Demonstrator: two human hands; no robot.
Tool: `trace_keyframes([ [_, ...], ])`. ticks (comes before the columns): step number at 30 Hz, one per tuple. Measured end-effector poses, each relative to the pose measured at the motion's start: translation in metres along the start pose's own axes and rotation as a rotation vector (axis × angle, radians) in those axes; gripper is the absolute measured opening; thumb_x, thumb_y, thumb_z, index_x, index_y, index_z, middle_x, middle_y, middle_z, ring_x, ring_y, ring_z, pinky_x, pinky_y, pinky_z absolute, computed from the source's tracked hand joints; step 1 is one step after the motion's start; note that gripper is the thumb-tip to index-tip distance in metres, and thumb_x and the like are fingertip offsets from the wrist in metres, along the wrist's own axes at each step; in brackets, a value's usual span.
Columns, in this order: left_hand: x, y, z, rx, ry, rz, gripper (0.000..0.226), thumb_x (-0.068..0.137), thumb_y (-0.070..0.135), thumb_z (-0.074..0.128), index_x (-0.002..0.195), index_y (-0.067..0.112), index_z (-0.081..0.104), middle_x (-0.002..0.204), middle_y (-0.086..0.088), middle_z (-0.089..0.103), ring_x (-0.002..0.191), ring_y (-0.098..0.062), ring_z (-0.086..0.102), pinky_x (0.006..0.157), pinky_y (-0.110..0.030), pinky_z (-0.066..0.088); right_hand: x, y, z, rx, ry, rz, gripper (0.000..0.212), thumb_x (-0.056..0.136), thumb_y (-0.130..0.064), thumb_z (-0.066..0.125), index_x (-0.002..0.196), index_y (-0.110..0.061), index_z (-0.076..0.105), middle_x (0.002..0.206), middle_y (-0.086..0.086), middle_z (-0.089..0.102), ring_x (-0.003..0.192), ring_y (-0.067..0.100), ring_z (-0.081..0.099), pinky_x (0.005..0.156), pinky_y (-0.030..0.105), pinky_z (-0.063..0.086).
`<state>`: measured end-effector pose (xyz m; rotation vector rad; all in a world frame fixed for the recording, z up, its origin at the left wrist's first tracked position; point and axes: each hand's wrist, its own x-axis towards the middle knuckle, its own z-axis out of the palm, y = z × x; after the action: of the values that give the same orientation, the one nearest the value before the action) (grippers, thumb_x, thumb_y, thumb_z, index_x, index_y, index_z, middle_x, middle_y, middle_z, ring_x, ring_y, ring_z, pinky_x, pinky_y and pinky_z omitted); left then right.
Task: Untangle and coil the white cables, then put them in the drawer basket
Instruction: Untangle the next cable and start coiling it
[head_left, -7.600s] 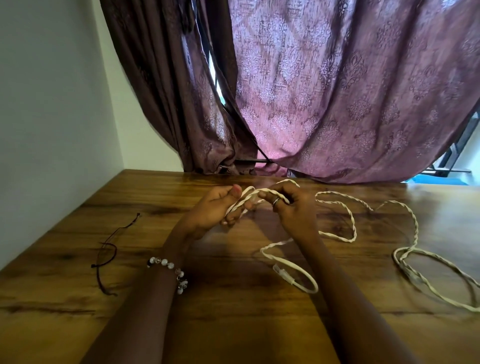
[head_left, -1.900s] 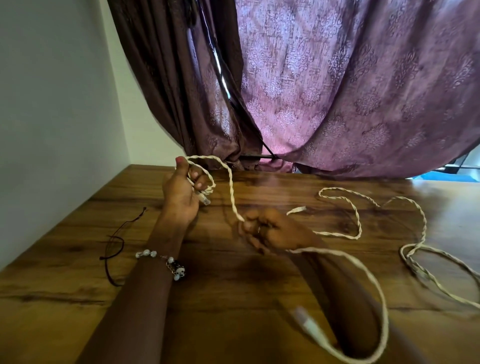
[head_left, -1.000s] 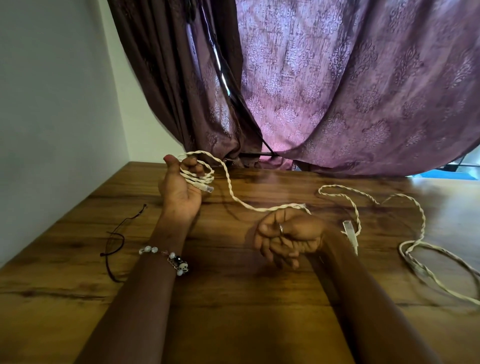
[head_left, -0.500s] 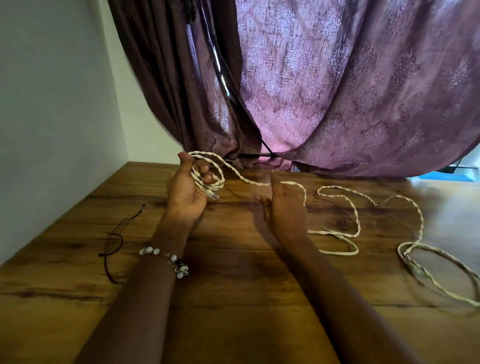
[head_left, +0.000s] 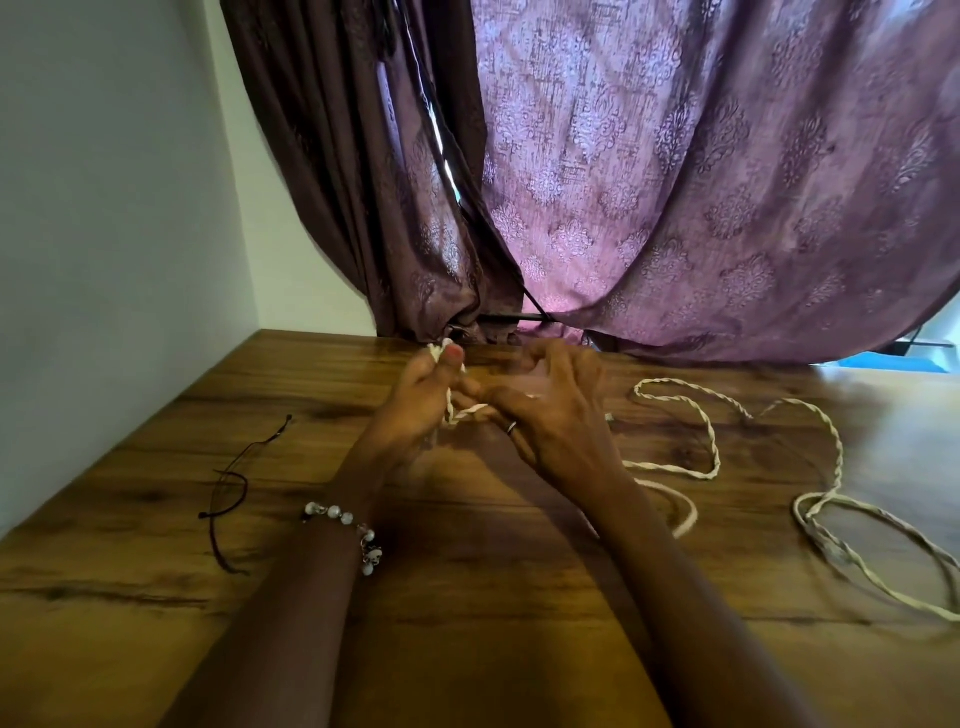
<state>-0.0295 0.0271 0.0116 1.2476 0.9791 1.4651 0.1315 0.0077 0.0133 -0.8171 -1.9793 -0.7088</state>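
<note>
Pinching a small bunch of white cable (head_left: 675, 415) between thumb and fingers, the left hand (head_left: 415, 410) meets the right hand (head_left: 550, 415) above the wooden bench (head_left: 467, 597). A twisted strand shows between the two palms; the right fingers are loosely spread over it, and whether they grip it cannot be told. From there the cable, two pale strands wound round each other like rope, trails right across the bench in wavy bends and ends in a loose double loop near the right edge.
</note>
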Motion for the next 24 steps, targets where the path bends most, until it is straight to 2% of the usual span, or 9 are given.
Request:
trace_keyframes([
  [2,-0.006,0.0,0.004,0.059,-0.139,-0.035,0.037,0.099,0.037,0.038,0.084,0.006,0.052,0.049,-0.004,0.059,0.037,-0.014,0.054,0.045,-0.025,0.046,-0.001,0.008,-0.001,0.124,-0.012,0.082,0.03,0.09,-0.044,0.051,0.098,-0.023,0.071,0.107,0.016,0.055,0.094,0.03,0.046,0.077,0.038,0.037],
  [4,-0.011,0.001,0.01,0.004,-0.304,-0.072,0.041,0.1,0.036,0.034,0.087,0.001,0.05,0.04,-0.004,0.047,0.028,-0.013,0.04,0.038,-0.018,0.034,-0.003,0.02,0.001,0.243,-0.021,0.145,0.024,0.088,-0.032,0.059,0.093,-0.013,0.071,0.094,0.012,0.063,0.083,0.029,0.058,0.068,0.037,0.047],
  [6,-0.012,0.002,0.012,-0.062,-0.422,-0.123,0.047,0.098,0.042,0.031,0.082,0.002,0.048,0.037,0.0,0.035,0.027,-0.008,0.025,0.042,-0.018,0.019,-0.006,0.028,0.004,0.288,-0.045,0.225,0.015,0.085,-0.028,0.066,0.092,-0.014,0.071,0.085,0.005,0.069,0.072,0.023,0.063,0.059,0.036,0.049],
  [9,-0.009,0.005,0.008,-0.123,-0.511,-0.268,0.049,0.089,0.053,0.034,0.078,0.007,0.047,0.036,0.005,0.025,0.028,-0.003,0.016,0.042,-0.016,0.012,-0.009,0.033,0.007,0.307,-0.051,0.284,0.013,0.083,-0.025,0.069,0.092,-0.016,0.072,0.085,0.002,0.071,0.073,0.019,0.063,0.06,0.033,0.048],
  [12,-0.009,0.008,-0.003,-0.218,-0.551,-0.325,0.041,0.088,0.046,0.04,0.074,0.008,0.044,0.034,0.008,0.025,0.026,0.0,0.018,0.041,-0.013,0.011,-0.006,0.035,0.005,0.372,-0.076,0.284,0.024,0.087,-0.031,0.058,0.092,-0.012,0.072,0.083,0.004,0.07,0.074,0.02,0.063,0.063,0.034,0.048],
  [16,-0.003,0.009,-0.013,-0.419,-0.545,-0.313,0.034,0.085,0.041,0.055,0.068,0.014,0.047,0.033,0.01,0.031,0.025,0.001,0.022,0.035,-0.012,0.019,-0.008,0.037,0.005,0.4,-0.245,0.346,0.034,0.091,-0.034,0.047,0.104,-0.011,0.068,0.077,0.007,0.069,0.065,0.022,0.061,0.058,0.031,0.045],
  [18,-0.001,0.011,-0.013,-0.578,-0.508,-0.309,0.034,0.079,0.041,0.064,0.063,0.015,0.05,0.032,0.01,0.033,0.024,0.0,0.023,0.031,-0.014,0.023,-0.012,0.036,0.008,0.265,-0.381,0.346,0.037,0.091,-0.026,0.047,0.124,-0.013,0.057,0.091,0.015,0.071,0.081,0.033,0.065,0.065,0.035,0.048],
  [21,0.003,0.012,-0.013,-0.745,-0.301,-0.261,0.047,0.095,0.046,0.038,0.061,0.015,0.048,0.031,0.008,0.031,0.022,-0.003,0.027,0.029,-0.014,0.023,-0.012,0.024,0.008,0.106,-0.596,0.324,0.05,0.093,-0.025,0.052,0.141,-0.016,0.037,0.113,0.016,0.066,0.104,0.035,0.061,0.076,0.04,0.047],
  [24,0.008,0.013,-0.02,-0.942,-0.099,-0.164,0.046,0.1,0.041,0.033,0.064,0.015,0.045,0.035,0.008,0.032,0.025,-0.004,0.028,0.031,-0.015,0.026,-0.008,0.011,0.003,-0.037,-0.746,0.151,0.048,0.095,-0.03,0.047,0.138,-0.012,0.036,0.118,0.017,0.063,0.106,0.034,0.06,0.076,0.04,0.048],
])
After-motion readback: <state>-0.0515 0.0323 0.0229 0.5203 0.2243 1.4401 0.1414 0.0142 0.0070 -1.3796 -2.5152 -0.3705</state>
